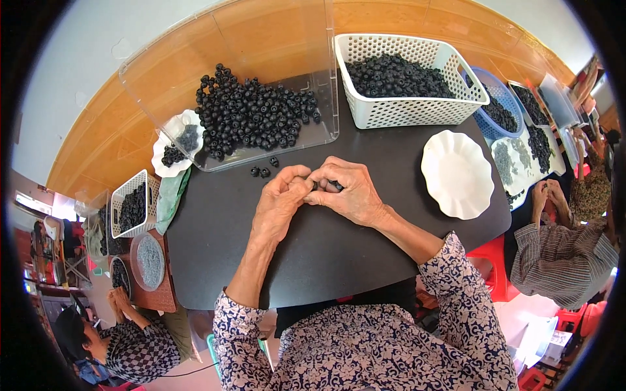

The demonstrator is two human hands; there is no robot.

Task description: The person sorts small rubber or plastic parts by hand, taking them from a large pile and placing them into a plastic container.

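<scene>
Centre frame, your right hand (350, 192) curls its fingers round a dark piece (335, 185); your left hand (276, 203) meets it, perhaps for steadiness, its grip hidden. Upper left, a clear bin (332, 78) holds black pieces (251, 114), presumably for easy reach.

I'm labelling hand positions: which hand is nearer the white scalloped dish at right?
Right. The right hand is left of the white scalloped dish, apart from it; the left hand is farther left.
</scene>
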